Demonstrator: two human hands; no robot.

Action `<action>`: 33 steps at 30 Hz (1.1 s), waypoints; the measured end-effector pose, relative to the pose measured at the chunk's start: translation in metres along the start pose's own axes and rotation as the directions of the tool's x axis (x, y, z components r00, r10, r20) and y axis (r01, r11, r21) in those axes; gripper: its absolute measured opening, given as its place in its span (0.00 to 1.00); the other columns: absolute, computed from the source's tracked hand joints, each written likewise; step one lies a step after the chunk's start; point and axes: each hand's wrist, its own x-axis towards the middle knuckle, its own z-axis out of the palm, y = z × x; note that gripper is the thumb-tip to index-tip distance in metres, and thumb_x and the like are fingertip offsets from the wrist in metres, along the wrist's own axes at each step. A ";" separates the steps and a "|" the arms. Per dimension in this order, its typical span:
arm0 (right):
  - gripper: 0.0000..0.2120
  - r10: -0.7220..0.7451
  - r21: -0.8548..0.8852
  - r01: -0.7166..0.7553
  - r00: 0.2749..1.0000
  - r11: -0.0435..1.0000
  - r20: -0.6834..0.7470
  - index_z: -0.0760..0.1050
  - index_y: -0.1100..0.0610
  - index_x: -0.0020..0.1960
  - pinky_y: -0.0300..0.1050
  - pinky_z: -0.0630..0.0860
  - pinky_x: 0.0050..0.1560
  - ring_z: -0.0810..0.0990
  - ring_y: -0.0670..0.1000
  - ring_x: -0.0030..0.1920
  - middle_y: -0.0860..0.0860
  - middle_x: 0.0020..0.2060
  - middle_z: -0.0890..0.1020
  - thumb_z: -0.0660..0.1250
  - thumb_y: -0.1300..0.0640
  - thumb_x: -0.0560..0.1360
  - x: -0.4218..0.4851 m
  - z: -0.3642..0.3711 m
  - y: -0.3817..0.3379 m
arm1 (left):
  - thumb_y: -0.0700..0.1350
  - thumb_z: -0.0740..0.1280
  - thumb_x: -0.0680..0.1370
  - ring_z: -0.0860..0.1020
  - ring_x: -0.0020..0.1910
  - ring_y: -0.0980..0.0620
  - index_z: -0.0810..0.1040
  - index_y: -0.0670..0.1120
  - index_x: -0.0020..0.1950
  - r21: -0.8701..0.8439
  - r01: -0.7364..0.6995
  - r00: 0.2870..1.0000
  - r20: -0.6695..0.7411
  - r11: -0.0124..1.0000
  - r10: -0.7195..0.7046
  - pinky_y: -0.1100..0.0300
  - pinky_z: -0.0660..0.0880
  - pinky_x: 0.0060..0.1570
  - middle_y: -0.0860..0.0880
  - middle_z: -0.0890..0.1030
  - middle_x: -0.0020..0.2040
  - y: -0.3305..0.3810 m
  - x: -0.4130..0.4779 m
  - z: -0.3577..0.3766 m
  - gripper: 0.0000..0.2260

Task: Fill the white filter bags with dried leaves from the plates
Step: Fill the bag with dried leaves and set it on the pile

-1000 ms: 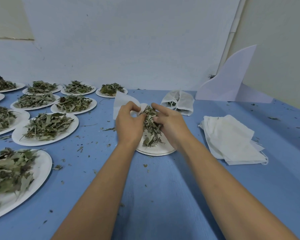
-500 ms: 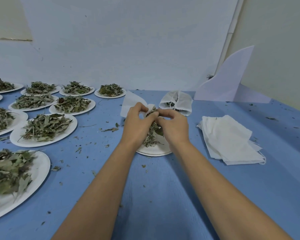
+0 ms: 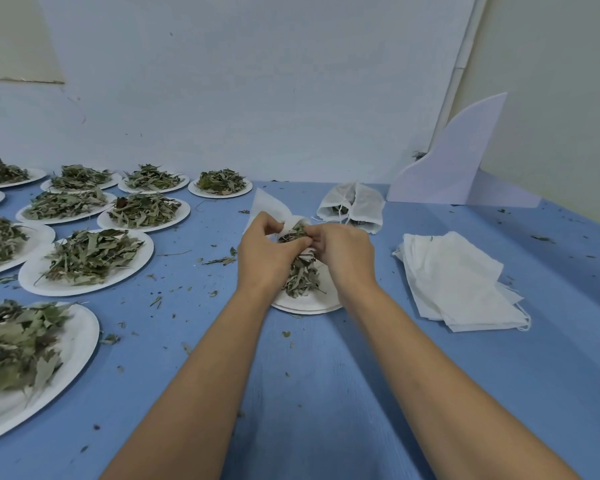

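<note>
The left hand (image 3: 262, 252) and right hand (image 3: 343, 252) cover most of the filter bag (image 3: 267, 209). The left pinches the bag's edge, so its mouth and how full it is cannot be told. The right hand's fingertips are buried in the dried leaves (image 3: 300, 275) they pinch. The paper plate (image 3: 309, 304) beneath shows only its near rim. The nearest left plate (image 3: 73, 344) is blurred and cut off by the left edge. The tied bag (image 3: 352, 202) shows its contents only dimly. The count of bags in the folded stack (image 3: 458, 282) is unclear.
</note>
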 end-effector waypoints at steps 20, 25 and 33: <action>0.07 -0.486 -0.525 0.441 0.872 0.728 0.058 0.76 0.58 0.51 0.39 0.67 0.50 0.75 0.49 0.53 0.50 0.49 0.79 0.61 0.59 0.79 0.016 -0.014 0.015 | 0.40 0.76 0.67 0.77 0.39 0.56 0.71 0.47 0.37 -0.055 -0.031 0.998 0.050 0.998 0.034 0.54 0.77 0.45 0.55 0.78 0.39 0.005 -0.002 -0.003 0.14; 0.04 -0.519 -0.530 0.552 0.824 0.644 0.227 0.70 0.56 0.48 0.42 0.65 0.48 0.67 0.49 0.53 0.48 0.48 0.72 0.57 0.62 0.79 0.009 -0.005 0.013 | 0.40 0.75 0.69 0.75 0.40 0.59 0.70 0.49 0.36 -0.051 0.005 0.993 -0.116 0.999 -0.011 0.69 0.70 0.38 0.54 0.79 0.41 0.005 0.005 -0.005 0.13; 0.11 -0.243 -0.245 0.341 0.903 0.907 0.355 0.69 0.51 0.40 0.35 0.65 0.43 0.69 0.46 0.44 0.45 0.40 0.72 0.61 0.63 0.78 0.004 -0.004 0.007 | 0.37 0.70 0.71 0.69 0.32 0.56 0.68 0.48 0.34 -0.008 0.077 0.961 -0.264 0.997 -0.076 0.72 0.65 0.28 0.53 0.73 0.35 0.006 0.003 0.000 0.13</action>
